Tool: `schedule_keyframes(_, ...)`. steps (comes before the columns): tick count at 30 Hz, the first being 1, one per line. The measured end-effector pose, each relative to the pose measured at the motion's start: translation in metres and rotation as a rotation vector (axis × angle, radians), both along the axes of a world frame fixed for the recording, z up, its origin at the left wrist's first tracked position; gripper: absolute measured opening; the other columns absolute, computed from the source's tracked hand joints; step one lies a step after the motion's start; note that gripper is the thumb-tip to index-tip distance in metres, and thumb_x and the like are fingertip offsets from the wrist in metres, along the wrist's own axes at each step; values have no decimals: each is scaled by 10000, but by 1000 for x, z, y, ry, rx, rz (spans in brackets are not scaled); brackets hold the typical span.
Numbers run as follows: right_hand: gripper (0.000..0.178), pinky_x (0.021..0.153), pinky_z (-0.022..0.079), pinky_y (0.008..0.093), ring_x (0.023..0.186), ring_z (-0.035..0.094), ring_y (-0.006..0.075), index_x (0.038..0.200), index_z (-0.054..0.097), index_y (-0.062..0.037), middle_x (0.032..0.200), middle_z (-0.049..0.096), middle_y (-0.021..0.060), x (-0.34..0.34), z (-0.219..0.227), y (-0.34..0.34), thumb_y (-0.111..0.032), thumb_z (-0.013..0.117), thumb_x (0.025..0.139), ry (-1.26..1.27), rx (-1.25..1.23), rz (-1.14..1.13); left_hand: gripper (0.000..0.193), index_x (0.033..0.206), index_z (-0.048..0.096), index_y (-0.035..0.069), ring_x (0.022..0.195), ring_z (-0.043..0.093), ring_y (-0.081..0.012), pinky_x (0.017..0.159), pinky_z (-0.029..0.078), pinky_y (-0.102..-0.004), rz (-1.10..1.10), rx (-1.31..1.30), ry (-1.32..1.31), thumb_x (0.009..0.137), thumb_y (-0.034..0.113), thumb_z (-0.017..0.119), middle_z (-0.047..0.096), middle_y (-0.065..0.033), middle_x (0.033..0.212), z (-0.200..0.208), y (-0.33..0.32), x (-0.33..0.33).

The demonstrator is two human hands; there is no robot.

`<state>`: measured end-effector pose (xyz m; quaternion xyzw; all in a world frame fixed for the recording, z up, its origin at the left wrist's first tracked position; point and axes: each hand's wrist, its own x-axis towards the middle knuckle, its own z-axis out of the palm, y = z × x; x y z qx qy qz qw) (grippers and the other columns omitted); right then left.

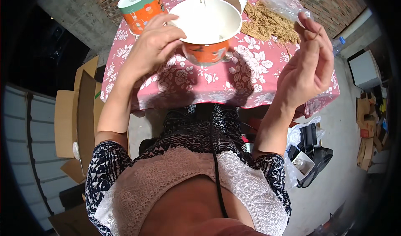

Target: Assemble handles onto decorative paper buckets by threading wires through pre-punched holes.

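My left hand grips the left side of the rim of an orange paper bucket with a white inside, held tilted above the table. A small dark hole shows in its wall just under the near rim. At the far rim a short piece of tan cord pokes up. Off to the right, my right hand is raised, its fingertips pinched on a thin brown cord. A tangled heap of tan cords lies on the table between the bucket and that hand.
A second orange bucket with a green band stands upside down at the far left of the flowered tablecloth. Clear plastic wrap lies behind the cords. Cardboard boxes stand at left; a white bin sits on the floor at right.
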<state>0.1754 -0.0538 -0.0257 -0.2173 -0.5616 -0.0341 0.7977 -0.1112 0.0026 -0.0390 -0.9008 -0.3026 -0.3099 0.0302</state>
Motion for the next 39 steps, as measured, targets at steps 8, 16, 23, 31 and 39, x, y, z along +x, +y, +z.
schedule_keyframes(8, 76, 622, 472, 294, 692, 595, 183, 879, 696, -3, 783, 631, 96, -24, -43, -23, 30, 695, 811, -283, -493, -21, 90, 911, 702, 34, 787, 663, -281, 894, 468, -410, -129, -5, -91, 840, 87, 687, 699, -104, 805, 0, -19, 40)
schedule_keyframes(16, 65, 566, 443, 311, 635, 540, 185, 838, 676, -11, 729, 567, 83, -26, -68, -21, 29, 696, 791, -218, -583, -144, 131, 886, 698, 22, 737, 622, -275, 717, 491, -365, -42, -124, -163, 816, 124, 740, 671, -105, 758, 11, -27, 48)
schedule_keyframes(23, 54, 576, 448, 311, 639, 541, 185, 828, 673, -1, 734, 566, 88, -28, -69, -18, 30, 692, 789, -168, -624, -105, 96, 895, 687, -3, 734, 600, -225, 732, 466, -334, -17, -184, -98, 836, 69, 713, 636, -93, 746, 17, -20, 45)
schedule_keyframes(31, 50, 585, 458, 309, 661, 566, 192, 842, 680, 2, 765, 577, 101, -29, -67, -14, 22, 695, 799, -175, -629, -88, 219, 1009, 692, -3, 810, 633, -225, 776, 489, -329, 25, -411, -145, 938, 183, 602, 669, -114, 853, 25, -11, 49)
schedule_keyframes(39, 54, 585, 458, 315, 660, 567, 201, 850, 680, 1, 771, 578, 106, -29, -70, -12, 18, 698, 803, -184, -642, -78, 319, 1191, 612, -16, 946, 594, -123, 823, 475, -272, -217, -805, 53, 976, 216, 570, 651, -58, 992, 35, 25, 59)
